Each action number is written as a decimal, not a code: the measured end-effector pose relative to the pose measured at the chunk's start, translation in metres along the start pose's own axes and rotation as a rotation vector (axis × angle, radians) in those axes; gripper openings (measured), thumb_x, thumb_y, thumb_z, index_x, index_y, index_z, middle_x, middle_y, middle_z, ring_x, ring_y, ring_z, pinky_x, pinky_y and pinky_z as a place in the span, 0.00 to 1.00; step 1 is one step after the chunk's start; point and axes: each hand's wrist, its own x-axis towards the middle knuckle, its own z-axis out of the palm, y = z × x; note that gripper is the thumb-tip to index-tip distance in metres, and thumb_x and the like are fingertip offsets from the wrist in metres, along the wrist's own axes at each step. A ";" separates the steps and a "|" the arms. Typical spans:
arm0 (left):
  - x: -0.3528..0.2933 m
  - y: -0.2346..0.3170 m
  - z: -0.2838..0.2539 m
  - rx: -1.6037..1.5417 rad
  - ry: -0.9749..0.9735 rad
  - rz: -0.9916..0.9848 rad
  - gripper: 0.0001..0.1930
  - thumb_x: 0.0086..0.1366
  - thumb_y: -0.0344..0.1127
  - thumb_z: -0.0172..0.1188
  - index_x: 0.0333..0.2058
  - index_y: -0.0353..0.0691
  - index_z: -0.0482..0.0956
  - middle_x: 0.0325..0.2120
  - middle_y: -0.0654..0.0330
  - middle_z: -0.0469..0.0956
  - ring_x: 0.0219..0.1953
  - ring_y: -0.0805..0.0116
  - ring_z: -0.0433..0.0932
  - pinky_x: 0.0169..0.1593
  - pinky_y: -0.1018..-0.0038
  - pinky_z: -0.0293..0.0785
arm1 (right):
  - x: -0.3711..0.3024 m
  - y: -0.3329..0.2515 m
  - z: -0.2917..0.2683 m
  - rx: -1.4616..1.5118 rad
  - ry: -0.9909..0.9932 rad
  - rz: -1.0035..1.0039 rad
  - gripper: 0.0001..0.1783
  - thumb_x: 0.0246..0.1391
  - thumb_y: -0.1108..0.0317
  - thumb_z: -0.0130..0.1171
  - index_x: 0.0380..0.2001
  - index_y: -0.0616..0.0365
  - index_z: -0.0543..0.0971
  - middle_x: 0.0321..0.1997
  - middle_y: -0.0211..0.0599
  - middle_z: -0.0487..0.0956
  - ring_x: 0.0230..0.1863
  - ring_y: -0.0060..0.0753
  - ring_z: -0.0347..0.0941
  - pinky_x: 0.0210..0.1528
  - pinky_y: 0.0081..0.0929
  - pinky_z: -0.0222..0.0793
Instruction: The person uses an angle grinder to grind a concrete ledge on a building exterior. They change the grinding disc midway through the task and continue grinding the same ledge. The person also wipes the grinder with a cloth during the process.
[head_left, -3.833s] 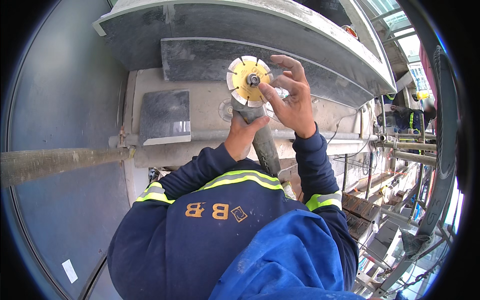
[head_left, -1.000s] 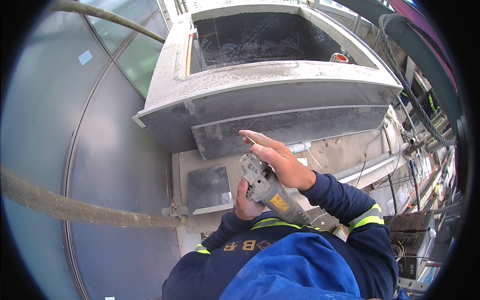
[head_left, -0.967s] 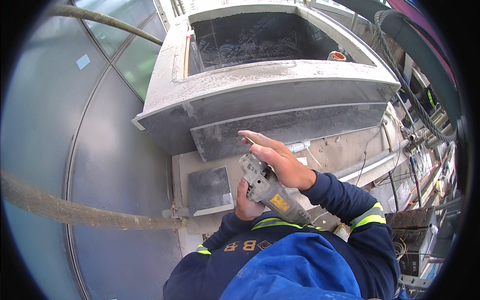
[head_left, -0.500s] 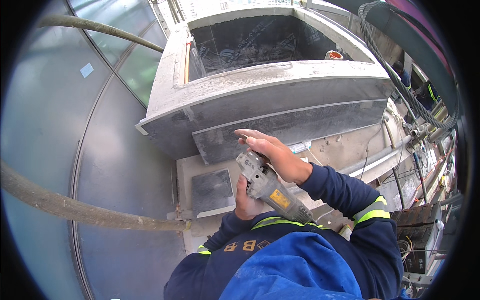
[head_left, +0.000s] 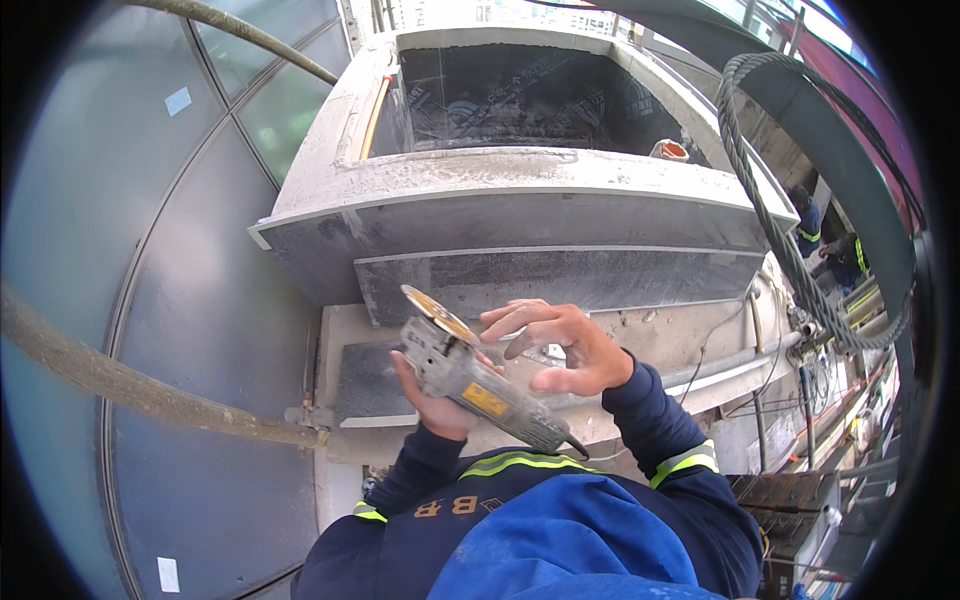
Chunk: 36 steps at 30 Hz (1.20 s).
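Two hands are showing: the left hand (head_left: 432,400) and the right hand (head_left: 560,345). One grinder (head_left: 478,385) is sitting between them, carrying one disc (head_left: 438,313). One dark slab (head_left: 372,385) is lying below. One cable coil (head_left: 800,220) is hanging at right. Two people (head_left: 810,225) are standing far off.

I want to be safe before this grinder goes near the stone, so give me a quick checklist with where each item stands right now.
1. Left hand gripping the grey angle grinder with the yellow label: ok, fingers wrap its body.
2. Right hand on the tool: not ok, it hovers open beside it.
3. Yellowish cutting disc clear of fingers: ok, a gap shows.
4. Disc seated tight: cannot tell.
5. Gloves: not ok, both hands are bare.
6. Dark stone slab under the dusty ledge free of clutter: ok.
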 end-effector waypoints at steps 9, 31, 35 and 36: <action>0.034 -0.005 -0.008 -0.038 0.204 0.330 0.53 0.65 0.84 0.34 0.58 0.34 0.73 0.43 0.46 0.80 0.45 0.50 0.81 0.56 0.54 0.77 | -0.062 0.030 0.035 -0.061 -0.015 0.672 0.42 0.45 0.58 0.76 0.58 0.72 0.72 0.46 0.58 0.82 0.49 0.51 0.82 0.54 0.38 0.74; 0.059 0.066 -0.090 -0.179 0.756 0.381 0.26 0.72 0.61 0.41 0.48 0.50 0.80 0.48 0.61 0.80 0.52 0.57 0.77 0.60 0.49 0.71 | 0.041 0.129 0.063 -0.584 -0.218 0.362 0.27 0.40 0.61 0.71 0.40 0.66 0.73 0.33 0.59 0.81 0.36 0.64 0.80 0.40 0.51 0.77; 0.085 0.127 -0.078 -0.203 0.630 0.521 0.25 0.73 0.58 0.42 0.50 0.49 0.80 0.50 0.60 0.80 0.55 0.57 0.77 0.63 0.49 0.68 | 0.113 0.128 0.049 -0.648 -0.213 0.213 0.26 0.39 0.62 0.70 0.38 0.67 0.73 0.33 0.59 0.80 0.37 0.63 0.80 0.40 0.50 0.77; 0.089 0.139 -0.074 -0.189 0.602 0.526 0.25 0.73 0.58 0.42 0.51 0.49 0.80 0.51 0.61 0.80 0.56 0.57 0.76 0.64 0.49 0.67 | 0.127 0.125 0.044 -0.655 -0.219 0.203 0.25 0.40 0.62 0.69 0.38 0.67 0.73 0.33 0.58 0.80 0.37 0.63 0.81 0.40 0.50 0.77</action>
